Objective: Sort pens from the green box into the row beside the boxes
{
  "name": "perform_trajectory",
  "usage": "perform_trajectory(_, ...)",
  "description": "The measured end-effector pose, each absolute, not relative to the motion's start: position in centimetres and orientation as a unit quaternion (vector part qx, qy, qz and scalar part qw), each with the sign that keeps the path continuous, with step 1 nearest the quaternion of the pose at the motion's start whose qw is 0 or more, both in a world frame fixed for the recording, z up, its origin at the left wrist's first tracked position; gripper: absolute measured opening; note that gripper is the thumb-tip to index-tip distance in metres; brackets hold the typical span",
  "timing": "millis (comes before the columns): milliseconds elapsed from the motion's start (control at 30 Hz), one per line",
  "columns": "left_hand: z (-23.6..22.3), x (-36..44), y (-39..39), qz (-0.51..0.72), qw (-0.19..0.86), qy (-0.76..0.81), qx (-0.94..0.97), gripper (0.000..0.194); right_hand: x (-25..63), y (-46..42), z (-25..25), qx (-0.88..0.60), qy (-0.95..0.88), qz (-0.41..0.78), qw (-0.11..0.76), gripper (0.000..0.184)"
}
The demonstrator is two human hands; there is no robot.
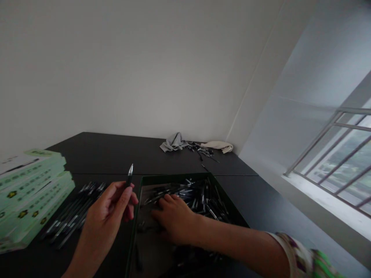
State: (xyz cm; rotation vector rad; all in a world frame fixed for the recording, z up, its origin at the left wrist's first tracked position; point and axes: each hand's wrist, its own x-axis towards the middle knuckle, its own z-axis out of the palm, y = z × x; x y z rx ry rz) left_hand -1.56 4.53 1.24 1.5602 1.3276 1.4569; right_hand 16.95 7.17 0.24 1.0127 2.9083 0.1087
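Observation:
Between thumb and fingers, my left hand point(111, 208) holds a pen point(130, 174) upright, its silver tip pointing up. My right hand point(174, 218) reaches into a dark green tray point(228, 208), fingers curled down and partly smeared by motion. Whatever those fingertips may touch is hidden. Black and silver pens and pen parts point(199, 197) lie loosely heaped in the tray, mostly at its far and right sides. To the left of my left hand, a row of black pens point(74, 214) lies side by side on the dark table.
Light green boxes point(37, 193) are stacked at the left edge of the table point(116, 154). At the back lie a grey cloth point(174, 143), a beige cloth point(218, 145) and a small pile of loose pen parts point(203, 150). A barred window point(339, 154) is at the right.

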Motion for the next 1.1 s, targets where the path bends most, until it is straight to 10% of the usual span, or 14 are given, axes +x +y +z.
perform_trajectory(333, 1.3, -1.0, 4.2, 0.537, 0.295, 0.514, 0.600, 0.022, 15.4, 6.2, 0.4, 0.078, 0.997, 0.014, 0.014, 0.015)
perform_trajectory(733, 1.3, -1.0, 3.8, 0.504, 0.289, 0.495, 0.646, 0.022, 16.0, 6.3, 0.3, 0.101, 0.993, 0.046, 0.039, 0.008)
perform_trajectory(1100, 0.7, -1.1, 2.7, 0.495, 0.169, 0.466, 0.714, 0.026, 20.6, 4.7, 6.3, 0.312, 0.716, -0.487, -0.391, 0.015)
